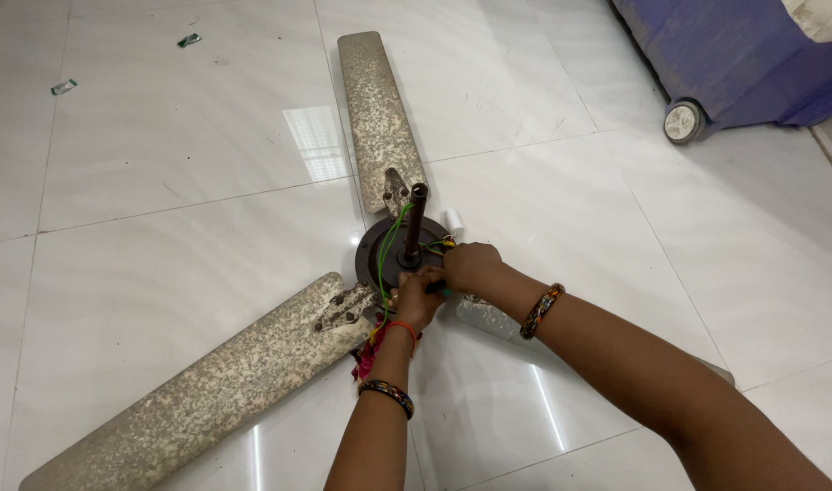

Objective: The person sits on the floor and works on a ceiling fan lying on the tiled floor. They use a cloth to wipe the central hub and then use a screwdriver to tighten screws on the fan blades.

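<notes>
We see a ceiling fan point(380, 250) lying on the floor point(161, 164), its round dark metal motor housing point(372, 247) facing up at the middle of the picture. A rusty brown rod point(415, 223) stands upright from the housing's centre, and thin green and yellow wires point(390, 238) curl out beside the rod. A small white cylinder point(452, 218) lies just right of the rod.

Our left hand point(416, 298) rests at the near edge of the housing with fingers curled shut; what it pinches we cannot tell. Our right hand point(471, 265) sits just right of the rod, closed around something small near the wires, which is hidden. Both wrists wear beaded bangles, and the left also carries a red thread.

Three long flat blades spread from the housing, all mottled with grey, pitted grime: one blade point(376, 114) points away from us, a second blade point(207, 395) runs toward the lower left, and a third blade point(489, 318) lies mostly under our right forearm.

The floor is glossy white tile with thin grout lines. Far right of the housing stands a blue appliance point(734, 55) on a small wheel point(684, 121). Far left lie two small green wrappers point(64, 86).
</notes>
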